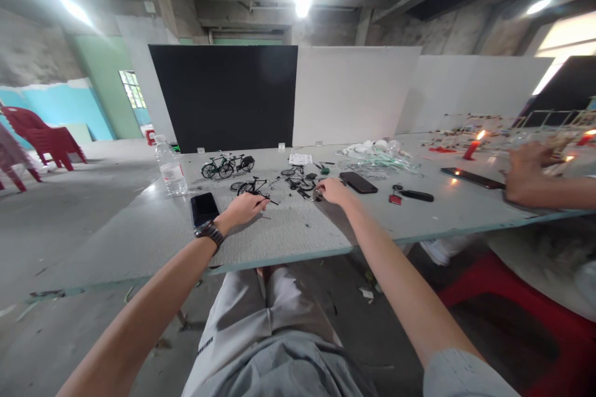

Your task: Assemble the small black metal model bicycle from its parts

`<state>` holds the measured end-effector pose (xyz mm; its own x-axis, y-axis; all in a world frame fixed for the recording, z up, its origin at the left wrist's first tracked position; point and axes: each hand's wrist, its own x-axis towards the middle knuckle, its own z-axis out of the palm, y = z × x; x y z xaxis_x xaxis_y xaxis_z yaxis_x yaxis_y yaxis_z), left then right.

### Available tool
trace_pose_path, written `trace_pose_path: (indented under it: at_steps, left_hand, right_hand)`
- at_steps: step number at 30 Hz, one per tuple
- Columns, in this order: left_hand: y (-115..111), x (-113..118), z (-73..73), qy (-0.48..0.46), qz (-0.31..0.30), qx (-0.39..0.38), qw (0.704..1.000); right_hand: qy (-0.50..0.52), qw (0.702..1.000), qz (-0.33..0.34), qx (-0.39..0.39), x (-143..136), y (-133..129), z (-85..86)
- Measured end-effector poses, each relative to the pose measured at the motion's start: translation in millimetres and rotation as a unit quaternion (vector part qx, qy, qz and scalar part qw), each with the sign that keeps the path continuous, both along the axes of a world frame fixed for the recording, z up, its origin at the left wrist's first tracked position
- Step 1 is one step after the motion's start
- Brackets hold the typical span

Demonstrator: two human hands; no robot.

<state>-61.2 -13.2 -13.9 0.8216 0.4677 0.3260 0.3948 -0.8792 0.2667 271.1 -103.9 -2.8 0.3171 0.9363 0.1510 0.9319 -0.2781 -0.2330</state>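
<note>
My left hand [244, 209], with a dark watch on the wrist, is closed at the lower edge of a partly built black model bicycle [254, 187]. A thin black rod-like piece [274, 202] sticks out past its fingertips. My right hand [332, 190] rests on the table with its fingers pinched together among small black parts [302, 185]; what they hold is too small to make out. Behind my left hand stand a green model bicycle [216, 166] and a black one with a box at its rear [244, 163].
A water bottle [171, 167] and a phone [203, 208] lie left. Another phone [358, 182], keys with a black fob [416, 196] and clear plastic bags [379, 155] are right. A printed sheet [300, 159] lies behind. Farther right, a co-worker's hand [526, 167] is near lit candles [472, 147].
</note>
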Motion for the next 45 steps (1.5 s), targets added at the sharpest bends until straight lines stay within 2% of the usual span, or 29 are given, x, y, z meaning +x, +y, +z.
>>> trace_pose_path:
  at_steps: [13, 24, 30, 45]
  left_hand:
    - [0.4, -0.1, 1.1, 0.004, 0.0, -0.001, 1.0]
    - [1.2, 0.2, -0.8, -0.001, 0.002, 0.001, 1.0]
    - [1.1, 0.2, -0.4, -0.001, 0.003, 0.0, 1.0]
    - [-1.2, -0.5, 2.0, 0.004, -0.006, 0.004, 1.0]
  right_hand:
    - [0.023, 0.999, -0.01, -0.03, -1.6, -0.7, 2.4]
    - [-0.023, 1.0, 0.003, 0.011, -1.7, 1.8, -0.7]
    - [-0.042, 0.999, 0.016, -0.002, -5.1, 5.9, -4.3]
    - [-0.073, 0.996, -0.055, 0.005, 2.2, 2.7, -4.6]
